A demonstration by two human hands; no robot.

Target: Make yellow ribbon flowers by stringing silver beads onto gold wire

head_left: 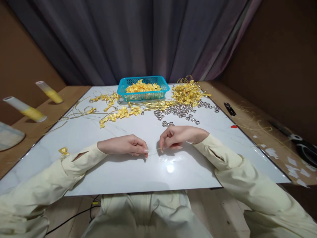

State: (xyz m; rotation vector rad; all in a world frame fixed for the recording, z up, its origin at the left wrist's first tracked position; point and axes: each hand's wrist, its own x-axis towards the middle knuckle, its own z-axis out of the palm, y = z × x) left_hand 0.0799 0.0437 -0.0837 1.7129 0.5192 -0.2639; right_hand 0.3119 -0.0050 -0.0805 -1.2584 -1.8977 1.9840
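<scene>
A thin pale cord (155, 151) runs between my two hands, low over the white board (119, 178). My left hand (131, 145) pinches one stretch of it between thumb and fingertips. With thumb and forefinger together, my right hand (173, 137) grips the cord a short way to the right. Just beyond my right hand lie several silvery beads (182, 110). Yellow ribbon bows (121, 113) on cord lie farther back, left of the beads. One gold-and-yellow bow (63, 151) rests beside my left sleeve.
A turquoise basket (143, 97) of yellow bows stands at the back, with a heap of corded bows (189, 92) to its right. Yellow thread spools (32, 112) stand at left. Black thread snips (229, 109), scissors (305, 148) and paper scraps (292, 167) lie at right.
</scene>
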